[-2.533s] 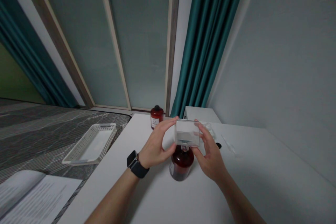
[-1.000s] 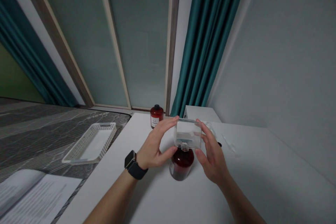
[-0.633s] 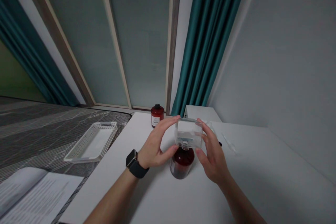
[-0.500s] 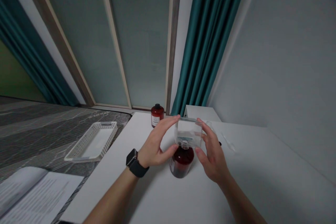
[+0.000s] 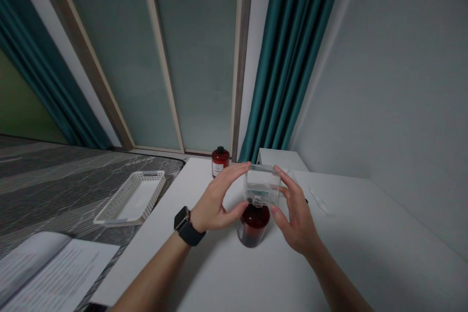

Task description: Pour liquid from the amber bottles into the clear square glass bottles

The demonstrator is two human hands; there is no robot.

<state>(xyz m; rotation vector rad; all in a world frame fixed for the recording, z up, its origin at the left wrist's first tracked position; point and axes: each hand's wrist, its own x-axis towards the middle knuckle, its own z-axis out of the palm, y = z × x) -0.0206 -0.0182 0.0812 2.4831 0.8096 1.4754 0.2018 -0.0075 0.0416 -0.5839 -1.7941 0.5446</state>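
Observation:
Between my two hands is a clear plastic box, held right over the neck of a dark red bottle. My left hand, with a black watch on its wrist, grips the box's left side between fingers and thumb. On the opposite side, my right hand holds it the same way. The bottle stands upright on the white table. Its neck is seen partly through the clear box; whether the two touch, I cannot tell.
Farther back stands a second red bottle with a black cap and white label. A white basket lies to the left, near an open book. A white box-shaped thing and a clear plastic piece are at the back right.
The view has shifted very slightly. Both hands keep the clear box over the bottle, with no visible change in grip.

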